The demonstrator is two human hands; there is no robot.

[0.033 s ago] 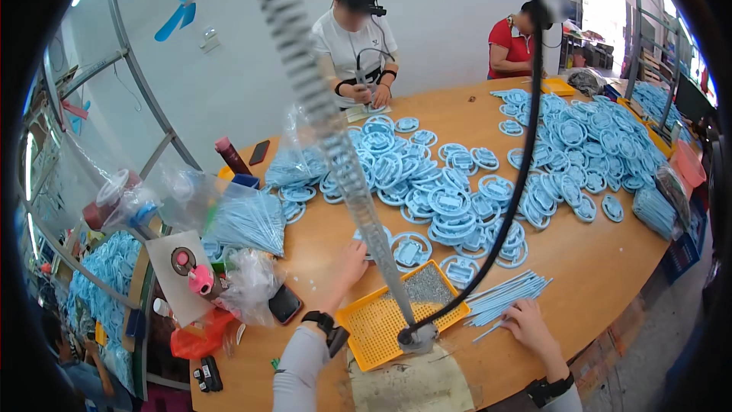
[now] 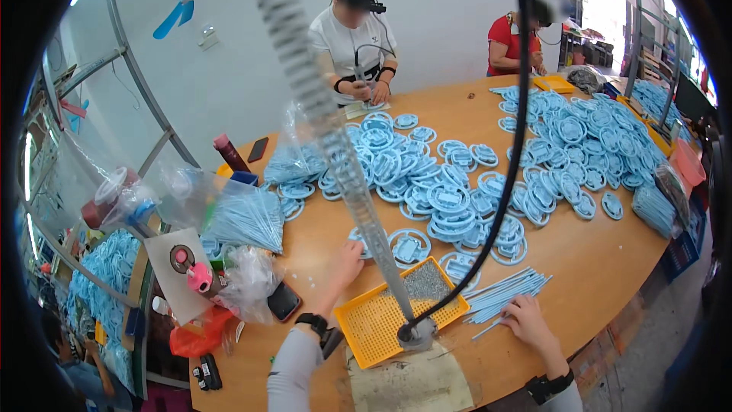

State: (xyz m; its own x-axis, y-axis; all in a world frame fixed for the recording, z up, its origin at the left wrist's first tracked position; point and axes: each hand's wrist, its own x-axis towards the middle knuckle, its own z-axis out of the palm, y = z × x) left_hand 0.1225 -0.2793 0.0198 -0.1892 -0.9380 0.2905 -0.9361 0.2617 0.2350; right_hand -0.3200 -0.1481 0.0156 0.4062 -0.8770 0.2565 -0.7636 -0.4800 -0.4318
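At the left of the yellow tray, my left hand (image 2: pixel 345 267) has its fingers closed at the edge of a light blue oval piece (image 2: pixel 367 242), partly hidden behind a hanging tool. My right hand (image 2: pixel 528 322) rests on the table to the tray's right. Its fingertips pinch one end of a light blue stick (image 2: pixel 488 329), beside a loose bundle of similar sticks (image 2: pixel 507 293). Between my hands lies the perforated yellow tray (image 2: pixel 367 336), with small grey metal bits (image 2: pixel 428 284) at its far end. The hanging tool (image 2: pixel 418 333), below a coiled spring, comes down over the tray.
Heaps of light blue oval pieces (image 2: pixel 450 198) cover the table's middle and far right. A black cable (image 2: pixel 499 236) curves over them. Left stand a phone (image 2: pixel 284 301), plastic bags (image 2: pixel 252 278) and a pink-topped bottle (image 2: pixel 200 278). Two people (image 2: pixel 352 38) work across the table.
My left hand has shifted slightly left and away from me. The black cable has swung left. The person in red has raised a hand into view.
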